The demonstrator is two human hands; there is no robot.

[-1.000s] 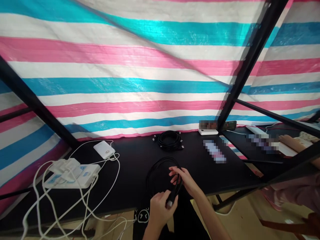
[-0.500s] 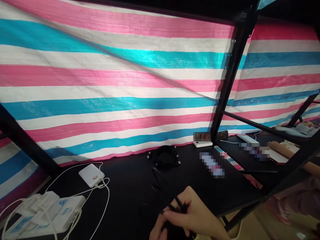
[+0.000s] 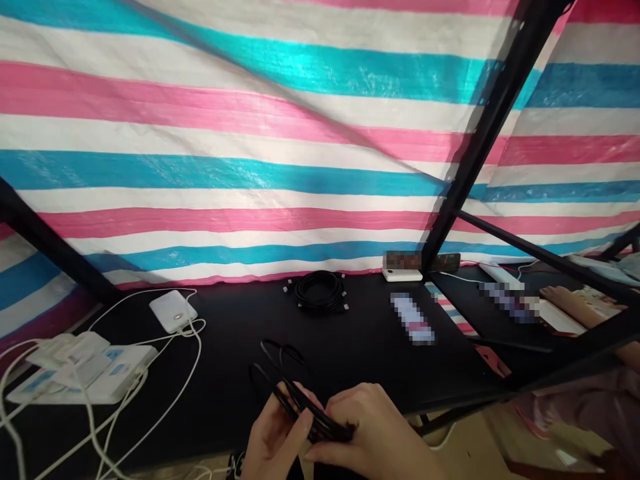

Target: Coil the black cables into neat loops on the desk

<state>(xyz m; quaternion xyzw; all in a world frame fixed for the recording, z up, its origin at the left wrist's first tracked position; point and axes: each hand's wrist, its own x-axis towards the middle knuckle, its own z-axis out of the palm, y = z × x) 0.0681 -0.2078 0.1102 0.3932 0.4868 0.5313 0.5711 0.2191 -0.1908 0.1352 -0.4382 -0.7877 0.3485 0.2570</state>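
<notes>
Both of my hands meet at the near edge of a black table, holding a black cable gathered into long narrow loops. My left hand grips the bundle from below, fingers wrapped round it. My right hand closes over the bundle's right end from above. The loops stick out up and to the left over the table. A second black cable coil lies flat at the back of the table, untouched.
A white power strip with white plugs and cords sits at the left, a white charger behind it. Black frame bars rise at right. Another person's forearm rests on the neighbouring table. A striped tarp hangs behind.
The wide round loop held a second ago is now squeezed into a flat, narrow bundle between both hands. The view tilted up, then back down.
</notes>
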